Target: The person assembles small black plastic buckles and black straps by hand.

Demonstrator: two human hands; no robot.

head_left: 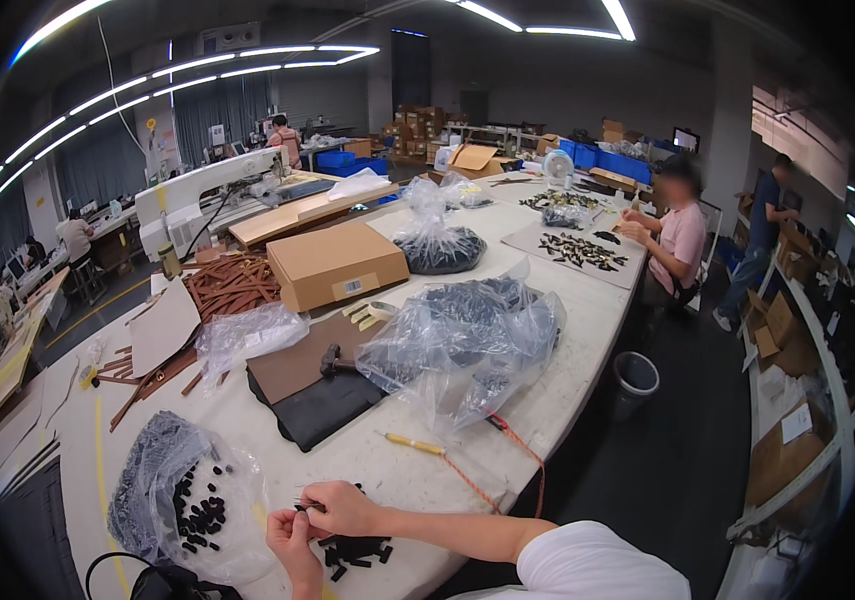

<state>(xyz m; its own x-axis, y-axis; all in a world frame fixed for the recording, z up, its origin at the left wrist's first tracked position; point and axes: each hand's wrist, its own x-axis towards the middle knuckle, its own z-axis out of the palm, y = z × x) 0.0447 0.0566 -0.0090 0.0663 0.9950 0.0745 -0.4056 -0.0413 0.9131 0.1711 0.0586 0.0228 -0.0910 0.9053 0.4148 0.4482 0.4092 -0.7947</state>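
My left hand [293, 538] and my right hand [344, 508] meet at the table's near edge, fingers pinched together. Between the fingertips is a small black piece [310, 507], mostly covered, so its exact kind is unclear. Under my right forearm lies a pile of short black stick-like pieces [358, 553], partly hidden by the arm. To the left, an open clear plastic bag [243, 500] holds several stubby black pieces [203, 515].
Ahead lie a hammer [336, 362] on dark sheets, a large clear bag [463, 345], a cardboard box [338, 264] and brown strips [233, 285]. A yellow-handled tool [415, 443] with an orange coiled cord is nearby. A co-worker [678, 235] sits at the right side; a bin [637, 375] stands below.
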